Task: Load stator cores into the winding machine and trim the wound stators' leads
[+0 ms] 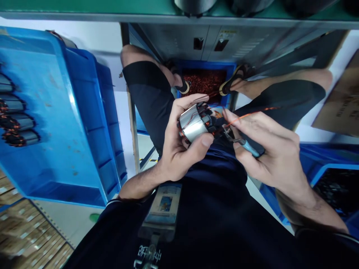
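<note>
A motor stator, a silvery steel cylinder with black end parts and copper windings, is gripped in my left hand, thumb below and fingers around its far side. Blue-handled cutting pliers sit in my right hand, their metal jaws against or very close to the stator's right end. Copper wire runs from that end past my right fingers. Just where the jaws meet the wire is too small to make out.
Several more stators lie in a large blue crate at left. Between my feet, a blue bin holds copper scraps. A green bench edge crosses the top. Another blue bin with dark parts stands at right.
</note>
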### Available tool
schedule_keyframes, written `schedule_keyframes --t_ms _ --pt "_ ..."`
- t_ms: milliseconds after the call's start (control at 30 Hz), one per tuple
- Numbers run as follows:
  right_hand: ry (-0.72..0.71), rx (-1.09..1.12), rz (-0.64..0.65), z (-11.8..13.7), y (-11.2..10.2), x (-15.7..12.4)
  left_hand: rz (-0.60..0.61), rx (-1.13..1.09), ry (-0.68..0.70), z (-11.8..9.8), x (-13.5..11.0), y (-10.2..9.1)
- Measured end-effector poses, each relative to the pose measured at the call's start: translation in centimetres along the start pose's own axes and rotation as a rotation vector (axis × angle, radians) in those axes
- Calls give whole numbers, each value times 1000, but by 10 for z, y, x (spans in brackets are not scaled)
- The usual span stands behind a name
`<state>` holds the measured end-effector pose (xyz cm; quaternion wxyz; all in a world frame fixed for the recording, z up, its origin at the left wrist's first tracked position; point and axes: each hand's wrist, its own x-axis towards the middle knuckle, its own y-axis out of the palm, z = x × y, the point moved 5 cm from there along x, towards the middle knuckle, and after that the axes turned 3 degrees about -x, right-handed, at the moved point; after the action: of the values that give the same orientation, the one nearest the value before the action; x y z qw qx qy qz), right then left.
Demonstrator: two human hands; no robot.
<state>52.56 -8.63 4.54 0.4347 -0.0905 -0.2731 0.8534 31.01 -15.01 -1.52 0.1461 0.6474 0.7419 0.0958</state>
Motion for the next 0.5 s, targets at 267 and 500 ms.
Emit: schedule_keyframes --t_ms 267,500 --pt "63 -67 51 -1 -2 -3 13 103 36 -2 -1 6" --pt "-3 82 10 -17 10 8 12 82 29 7 -3 7"
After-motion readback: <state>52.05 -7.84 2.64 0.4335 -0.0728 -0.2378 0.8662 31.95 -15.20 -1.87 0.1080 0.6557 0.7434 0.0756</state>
